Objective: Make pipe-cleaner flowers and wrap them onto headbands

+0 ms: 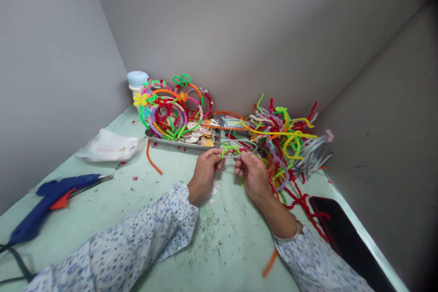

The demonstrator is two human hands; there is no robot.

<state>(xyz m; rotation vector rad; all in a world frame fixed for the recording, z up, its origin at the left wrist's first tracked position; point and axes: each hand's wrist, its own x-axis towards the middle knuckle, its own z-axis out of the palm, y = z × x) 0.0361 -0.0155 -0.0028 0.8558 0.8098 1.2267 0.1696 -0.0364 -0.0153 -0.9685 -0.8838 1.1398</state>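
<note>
My left hand (205,175), fingers pinched, holds one end of a bent green pipe cleaner (230,148). Across a small gap, the thumb and fingers of my right hand (255,174) are closed where the green piece meets a thin grey loop (255,145). The loop looks like a bare headband or wire, and I cannot tell exactly which piece each fingertip grips. Both hands are just above the table, in front of a metal tray (181,144). Beside my right hand lies a tangled heap of coloured pipe cleaners (284,134).
Finished pipe-cleaner headbands (171,109) and flat cut-outs (205,132) fill the tray. A blue glue gun (54,198) with a cord and a white plastic bag (110,146) lie left. At right are grey strips (313,157) and a dark phone (352,242). Walls enclose the table (219,246).
</note>
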